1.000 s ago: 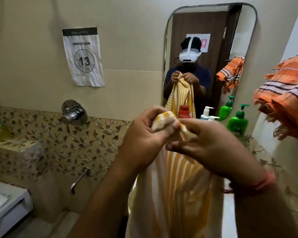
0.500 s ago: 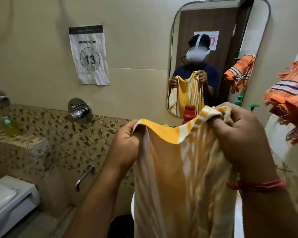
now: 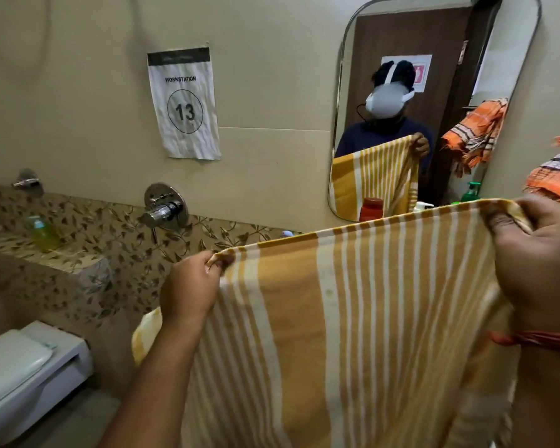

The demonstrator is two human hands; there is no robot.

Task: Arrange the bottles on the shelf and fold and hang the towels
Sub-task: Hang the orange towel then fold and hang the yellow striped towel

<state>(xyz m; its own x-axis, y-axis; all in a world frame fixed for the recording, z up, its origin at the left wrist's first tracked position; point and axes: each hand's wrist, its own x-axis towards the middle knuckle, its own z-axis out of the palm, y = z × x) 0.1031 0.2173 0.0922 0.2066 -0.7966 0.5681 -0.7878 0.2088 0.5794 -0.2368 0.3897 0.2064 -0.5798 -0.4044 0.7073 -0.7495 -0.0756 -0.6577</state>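
I hold the yellow striped towel (image 3: 353, 318) spread wide in front of me, my left hand (image 3: 189, 289) pinching its upper left corner and my right hand (image 3: 540, 253) gripping the upper right corner, so the top edge runs taut between them and the cloth hangs down flat. Behind it, at the foot of the mirror (image 3: 434, 92), a red bottle (image 3: 371, 208) and a green pump bottle (image 3: 471, 192) peek over the towel's edge. An orange striped towel (image 3: 556, 179) hangs at my far right, and a yellow-green bottle (image 3: 42, 232) stands on the patterned ledge (image 3: 78, 260) to the left.
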